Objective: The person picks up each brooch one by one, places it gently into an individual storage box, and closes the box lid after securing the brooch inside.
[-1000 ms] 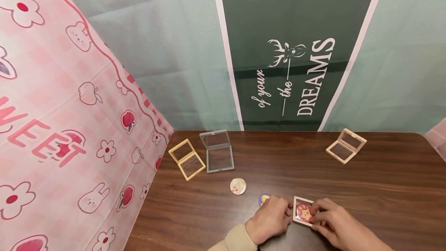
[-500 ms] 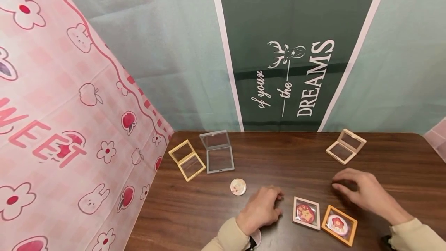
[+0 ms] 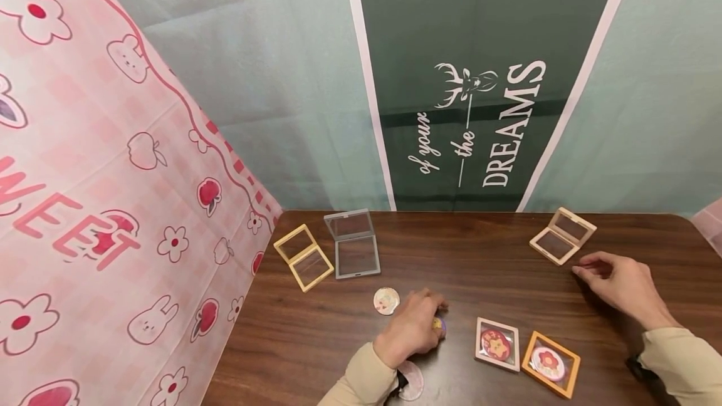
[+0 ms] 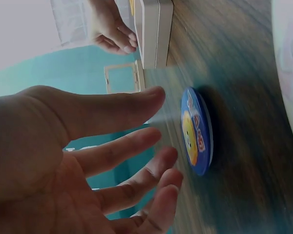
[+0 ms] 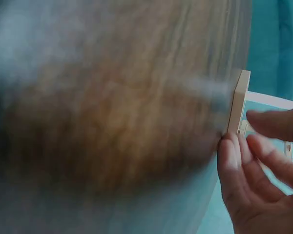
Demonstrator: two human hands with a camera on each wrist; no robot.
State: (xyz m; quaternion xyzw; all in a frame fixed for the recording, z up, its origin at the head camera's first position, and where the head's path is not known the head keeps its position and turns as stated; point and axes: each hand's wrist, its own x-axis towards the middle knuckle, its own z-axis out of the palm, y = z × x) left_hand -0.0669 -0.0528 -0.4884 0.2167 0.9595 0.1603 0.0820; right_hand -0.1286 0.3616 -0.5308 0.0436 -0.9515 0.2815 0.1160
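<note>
My left hand hovers low over a blue round badge with a yellow figure. In the left wrist view the thumb and fingers are spread apart, with the blue badge on the table just past the fingertips. A cream round badge lies just left of that hand. My right hand, fingers loosely bent, is by the front right corner of an opened beige display frame. Seen from the right wrist, the fingertips of the right hand come right up to the beige frame.
Two closed frames holding badges, one pink and one orange, lie between the hands. Opened yellow and grey frames stand at the back left. A pale pink round badge lies under the left wrist.
My right hand has let go of the pink frame and moved right and back towards the beige frame. My left hand has drawn left from beside the pink frame to the blue badge.
</note>
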